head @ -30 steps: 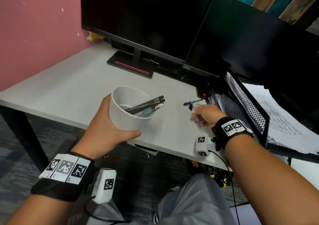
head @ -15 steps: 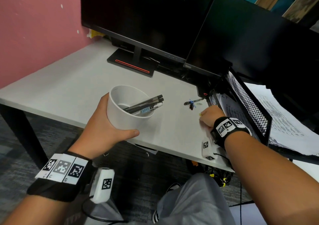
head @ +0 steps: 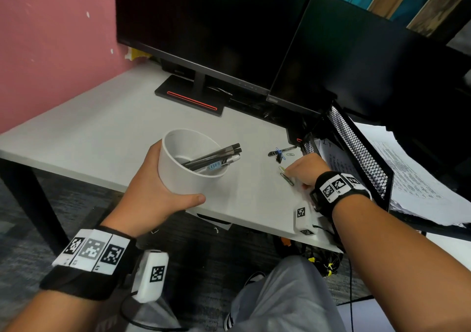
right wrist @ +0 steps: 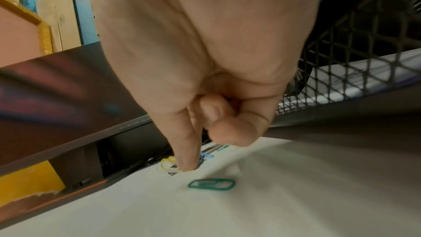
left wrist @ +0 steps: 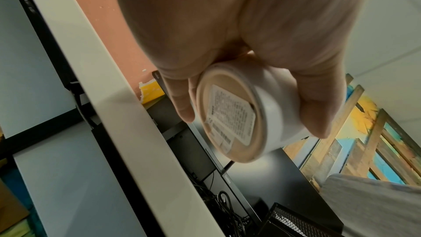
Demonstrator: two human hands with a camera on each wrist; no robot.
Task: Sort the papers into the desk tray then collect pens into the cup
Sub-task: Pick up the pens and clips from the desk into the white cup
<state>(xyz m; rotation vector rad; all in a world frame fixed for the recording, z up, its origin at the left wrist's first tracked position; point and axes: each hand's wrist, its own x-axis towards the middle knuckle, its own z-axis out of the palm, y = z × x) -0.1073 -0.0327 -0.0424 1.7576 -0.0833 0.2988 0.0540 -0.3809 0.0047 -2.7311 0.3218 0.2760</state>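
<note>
My left hand (head: 150,194) grips a white cup (head: 188,178), held tilted over the desk's front edge. Several dark pens (head: 214,157) stick out of the cup. The left wrist view shows the cup's labelled base (left wrist: 230,114) between thumb and fingers. My right hand (head: 305,168) rests on the desk beside the mesh tray (head: 356,148). Its index fingertip (right wrist: 185,165) presses on a yellow paper clip (right wrist: 165,164) and its other fingers are curled. A green clip (right wrist: 212,184) lies just in front. One black pen (head: 290,149) lies further back with a blue clip (head: 279,150) on it.
Papers (head: 407,173) fill the black mesh tray and overhang its right side. Two dark monitors (head: 204,25) stand at the back of the white desk (head: 102,132). A pink wall is at the left. Cables hang under the desk's front edge.
My right hand's outstretched fingers have curled in, leaving the index finger on the yellow clip. The green clip now shows beside it. The cup stays held in my left hand.
</note>
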